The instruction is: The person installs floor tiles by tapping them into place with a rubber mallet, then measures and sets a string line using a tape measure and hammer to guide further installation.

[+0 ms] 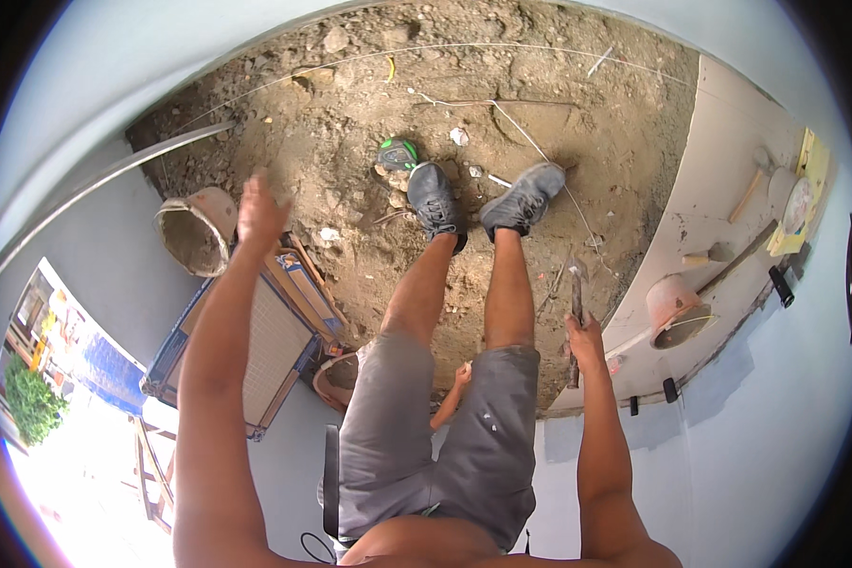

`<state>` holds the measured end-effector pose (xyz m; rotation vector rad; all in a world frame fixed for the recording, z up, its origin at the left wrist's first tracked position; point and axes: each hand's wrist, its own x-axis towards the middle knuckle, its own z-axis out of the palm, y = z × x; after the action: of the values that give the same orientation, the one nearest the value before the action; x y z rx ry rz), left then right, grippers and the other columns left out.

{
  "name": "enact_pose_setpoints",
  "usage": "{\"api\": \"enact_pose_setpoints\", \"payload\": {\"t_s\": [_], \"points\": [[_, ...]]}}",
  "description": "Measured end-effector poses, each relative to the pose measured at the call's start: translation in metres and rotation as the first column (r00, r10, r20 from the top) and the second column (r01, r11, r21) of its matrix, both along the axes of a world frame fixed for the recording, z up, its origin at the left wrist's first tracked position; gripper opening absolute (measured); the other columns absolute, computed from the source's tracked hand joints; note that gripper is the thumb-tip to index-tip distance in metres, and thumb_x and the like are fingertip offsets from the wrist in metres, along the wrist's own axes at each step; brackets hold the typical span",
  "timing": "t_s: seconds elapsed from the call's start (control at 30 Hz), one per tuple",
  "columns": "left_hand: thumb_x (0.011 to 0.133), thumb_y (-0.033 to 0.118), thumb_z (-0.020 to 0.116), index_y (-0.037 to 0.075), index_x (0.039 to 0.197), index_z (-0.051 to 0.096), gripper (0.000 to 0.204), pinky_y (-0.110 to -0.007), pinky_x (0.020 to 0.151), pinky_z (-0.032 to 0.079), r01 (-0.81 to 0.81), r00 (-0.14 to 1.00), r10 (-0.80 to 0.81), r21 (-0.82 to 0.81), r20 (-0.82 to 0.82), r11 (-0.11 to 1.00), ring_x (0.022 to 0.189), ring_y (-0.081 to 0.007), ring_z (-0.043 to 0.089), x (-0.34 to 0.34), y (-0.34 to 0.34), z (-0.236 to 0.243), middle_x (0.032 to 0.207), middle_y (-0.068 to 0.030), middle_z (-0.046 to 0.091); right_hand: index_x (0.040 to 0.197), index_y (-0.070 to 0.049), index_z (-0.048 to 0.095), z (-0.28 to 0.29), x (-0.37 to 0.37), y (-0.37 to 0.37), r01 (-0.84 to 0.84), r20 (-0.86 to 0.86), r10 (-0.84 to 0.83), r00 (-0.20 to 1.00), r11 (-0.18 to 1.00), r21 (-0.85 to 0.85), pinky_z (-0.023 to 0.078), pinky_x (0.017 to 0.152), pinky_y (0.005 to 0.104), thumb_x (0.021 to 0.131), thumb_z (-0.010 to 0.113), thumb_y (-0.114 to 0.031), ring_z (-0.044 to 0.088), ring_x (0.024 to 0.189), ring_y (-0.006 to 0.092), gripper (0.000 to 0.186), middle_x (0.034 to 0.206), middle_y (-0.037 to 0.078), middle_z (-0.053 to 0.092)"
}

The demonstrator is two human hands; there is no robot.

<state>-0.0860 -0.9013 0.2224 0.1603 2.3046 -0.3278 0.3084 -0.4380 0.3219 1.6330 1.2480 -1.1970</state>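
1. The right hand (585, 343) is closed round the shaft of a hammer (576, 301), whose head points away from the body; it is held above the dirt (577, 123), near that ground's lower right edge.
2. The left hand (261, 216) is open, its fingers stretched out and blurred, over the dirt's left edge, just beside the left bucket (220, 213).
3. Another person's hand (462, 376) shows between the wearer's knees, gripping a small pale thing too small to tell.
4. The wearer's shoes (435, 204) stand mid-dirt; a green and black tape measure (397, 154) lies just beyond the left one.
5. Near the dirt's far edge lie a thin stick (530, 102) and a pale string (521, 129), which runs toward the shoes.
6. A tile box (279, 355) stands at the dirt's lower left edge, with a brown tub (336, 379) near it, partly hidden by a leg.
7. On the pale floor (701, 194), along the dirt's right edge, are a mallet (747, 197), a trowel (708, 256) and the right bucket (672, 298).
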Motion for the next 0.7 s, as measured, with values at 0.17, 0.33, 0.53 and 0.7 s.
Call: {"api": "enact_pose_setpoints", "payload": {"t_s": [0.17,0.33,0.53,0.7], "points": [[0.086,0.011,0.063,0.007,0.147,0.026,0.072,-0.043,0.113,0.031,0.204,0.947,-0.220,0.093,0.233,0.975,0.137,-0.0313,0.036,0.065,0.133,-0.076,0.151,-0.0160,0.030,0.110,0.003,0.054,-0.070,-0.019,0.022,-0.134,-0.065,0.134,0.989,0.991,0.006,0.047,0.052,0.0357,0.092,0.059,-0.023,0.054,0.055,0.0204,0.032,0.070,0.010,0.057],[0.091,0.008,0.049,0.009,0.149,0.023,0.064,-0.052,0.113,0.027,0.532,0.841,-0.535,0.055,0.080,0.845,0.142,-0.0361,0.027,0.100,0.158,-0.188,0.153,-0.0192,0.028,0.120,0.010,0.052,-0.168,-0.007,0.033,-0.415,-0.113,0.465,0.878,0.858,0.305,0.050,0.077,0.0423,0.094,0.057,-0.025,0.065,0.087,0.0404,0.044,0.091,0.027,0.066],[0.091,0.012,0.054,0.007,0.143,0.031,0.058,-0.047,0.110,0.033,0.599,0.799,-0.595,-0.011,0.087,0.801,0.129,-0.0355,0.041,0.088,0.166,-0.219,0.136,-0.0182,0.043,0.123,0.012,0.051,-0.244,0.056,0.006,-0.512,-0.010,0.529,0.849,0.826,0.235,0.046,0.089,0.0465,0.094,0.055,-0.023,0.061,0.104,0.0410,0.046,0.107,0.031,0.062],[0.077,0.029,0.075,0.010,0.139,0.033,0.077,-0.047,0.103,0.042,0.090,0.983,-0.070,-0.115,0.168,0.989,0.126,-0.0328,0.045,0.046,0.177,-0.152,0.134,-0.0171,0.044,0.122,0.007,0.054,-0.237,0.032,0.015,-0.550,-0.159,0.567,0.808,0.823,0.140,0.048,0.091,0.0439,0.092,0.057,-0.024,0.061,0.104,0.0378,0.043,0.108,0.028,0.063]]}}
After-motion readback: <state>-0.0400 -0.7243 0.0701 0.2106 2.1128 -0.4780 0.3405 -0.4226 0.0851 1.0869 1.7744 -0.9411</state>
